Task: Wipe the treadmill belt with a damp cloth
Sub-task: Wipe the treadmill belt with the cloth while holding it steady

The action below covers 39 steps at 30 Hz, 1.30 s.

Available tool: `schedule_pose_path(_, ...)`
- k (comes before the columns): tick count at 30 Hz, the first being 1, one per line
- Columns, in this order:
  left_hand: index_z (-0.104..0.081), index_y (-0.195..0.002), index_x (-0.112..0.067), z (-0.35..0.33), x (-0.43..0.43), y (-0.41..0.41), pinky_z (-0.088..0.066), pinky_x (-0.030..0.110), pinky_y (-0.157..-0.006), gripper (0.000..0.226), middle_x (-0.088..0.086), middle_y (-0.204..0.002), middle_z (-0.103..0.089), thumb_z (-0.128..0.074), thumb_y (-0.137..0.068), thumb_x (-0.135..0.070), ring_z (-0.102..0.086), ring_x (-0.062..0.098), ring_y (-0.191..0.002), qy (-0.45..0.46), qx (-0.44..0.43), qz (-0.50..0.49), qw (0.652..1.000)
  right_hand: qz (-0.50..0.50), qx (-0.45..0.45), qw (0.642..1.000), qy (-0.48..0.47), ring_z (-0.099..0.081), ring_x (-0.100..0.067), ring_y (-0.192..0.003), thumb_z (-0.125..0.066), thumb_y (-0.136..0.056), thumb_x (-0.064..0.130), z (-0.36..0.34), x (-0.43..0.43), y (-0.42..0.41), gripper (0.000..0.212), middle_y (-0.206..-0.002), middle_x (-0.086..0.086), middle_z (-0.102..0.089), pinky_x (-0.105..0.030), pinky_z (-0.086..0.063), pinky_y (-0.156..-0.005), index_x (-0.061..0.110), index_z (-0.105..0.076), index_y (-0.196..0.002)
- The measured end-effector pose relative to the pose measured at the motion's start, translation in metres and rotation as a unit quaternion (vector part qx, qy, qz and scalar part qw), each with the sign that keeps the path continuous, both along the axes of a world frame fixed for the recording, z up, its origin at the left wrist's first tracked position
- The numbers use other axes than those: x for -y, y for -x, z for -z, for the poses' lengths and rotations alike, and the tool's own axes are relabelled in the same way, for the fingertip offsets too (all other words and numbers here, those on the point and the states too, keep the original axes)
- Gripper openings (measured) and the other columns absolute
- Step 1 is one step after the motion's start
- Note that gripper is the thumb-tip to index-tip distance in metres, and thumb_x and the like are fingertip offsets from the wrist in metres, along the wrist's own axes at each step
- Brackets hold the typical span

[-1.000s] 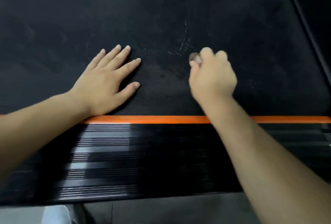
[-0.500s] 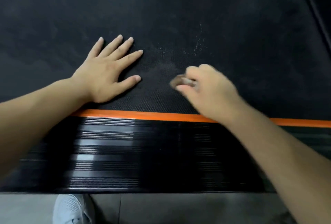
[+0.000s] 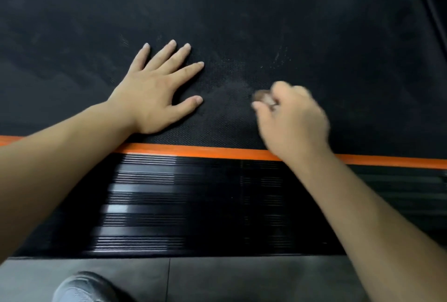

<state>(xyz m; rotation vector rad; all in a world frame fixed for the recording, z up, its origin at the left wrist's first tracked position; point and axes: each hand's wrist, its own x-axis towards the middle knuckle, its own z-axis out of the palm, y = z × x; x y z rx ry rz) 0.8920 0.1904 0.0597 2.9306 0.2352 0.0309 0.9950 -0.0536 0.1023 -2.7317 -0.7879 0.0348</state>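
Treadmill belt (image 3: 242,16): black textured rubber; I see it beyond the orange edge strip (image 3: 193,150).
Left hand (image 3: 154,93): spread flat on it.
Right hand (image 3: 294,120): blurred, pinches small greyish cloth wad (image 3: 264,98) beyond the strip.

Single head-worn view, looking steeply down, close over treadmill belt (image 3: 242,11)

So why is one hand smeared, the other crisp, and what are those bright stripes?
Head view: the right hand is motion-blurred around a small cloth; the left hand lies flat and sharp; the stripes are glare on the ribbed side rail.
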Motion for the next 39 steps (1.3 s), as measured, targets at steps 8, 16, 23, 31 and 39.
schedule_pose_path(8, -0.025, -0.159, -0.04, -0.005, -0.023, 0.008, 0.005, 0.051, -0.126, 0.083, -0.004, -0.171, -0.01, -0.02, -0.086, -0.079, 0.0, 0.018, -0.158, 0.022, -0.019, -0.019, 0.999, -0.023, 0.036, 0.999, -0.016, -0.058, -0.03, -0.092, -0.055, -0.094, 0.048, 0.005, -0.057, -0.034, 0.025, -0.099, -0.005, -0.048, -0.032, -0.035, -0.069, 0.024, -0.055, -0.095)
schedule_pose_path(16, -0.027, -0.159, -0.038, -0.001, -0.035, 0.011, 0.004, 0.052, -0.126, 0.07, -0.006, -0.17, -0.011, -0.019, -0.094, -0.063, -0.001, 0.016, -0.157, 0.037, -0.011, -0.03, 0.999, -0.047, 0.013, 0.998, -0.038, -0.058, -0.027, -0.09, -0.06, -0.088, 0.055, 0.007, -0.072, -0.052, 0.035, -0.094, -0.001, -0.051, -0.032, -0.037, -0.067, 0.02, -0.06, -0.092)
schedule_pose_path(23, -0.03, -0.158, -0.036, -0.001, -0.032, 0.012, 0.004, 0.052, -0.125, 0.066, -0.004, -0.17, -0.013, -0.024, -0.096, -0.056, -0.003, 0.017, -0.158, 0.04, 0.007, -0.033, 0.999, -0.2, -0.054, 0.977, -0.044, -0.053, -0.017, -0.075, -0.062, -0.082, 0.056, 0.0, -0.033, -0.035, 0.033, -0.081, 0.005, -0.05, -0.043, -0.05, -0.069, 0.026, -0.053, -0.073)
schedule_pose_path(31, -0.03, -0.159, -0.033, -0.002, -0.03, 0.012, 0.006, 0.051, -0.125, 0.064, -0.002, -0.17, -0.013, -0.026, -0.098, -0.052, -0.002, 0.019, -0.158, 0.037, 0.003, -0.036, 0.999, -0.279, -0.081, 0.954, -0.072, -0.051, -0.016, -0.074, -0.066, -0.085, 0.049, 0.003, -0.042, -0.009, 0.028, -0.083, 0.004, -0.051, -0.042, -0.047, -0.066, 0.025, -0.054, -0.075)
schedule_pose_path(39, -0.024, -0.16, -0.036, -0.008, -0.079, 0.045, 0.003, 0.052, -0.126, 0.081, 0.0, -0.171, -0.008, -0.02, -0.088, -0.075, 0.0, 0.019, -0.158, 0.013, -0.041, -0.102, 0.994, -0.357, -0.072, 0.93, -0.056, -0.053, -0.02, -0.076, -0.062, -0.082, 0.054, 0.008, -0.055, -0.012, 0.03, -0.084, 0.002, -0.05, -0.039, -0.047, -0.067, 0.025, -0.058, -0.078)
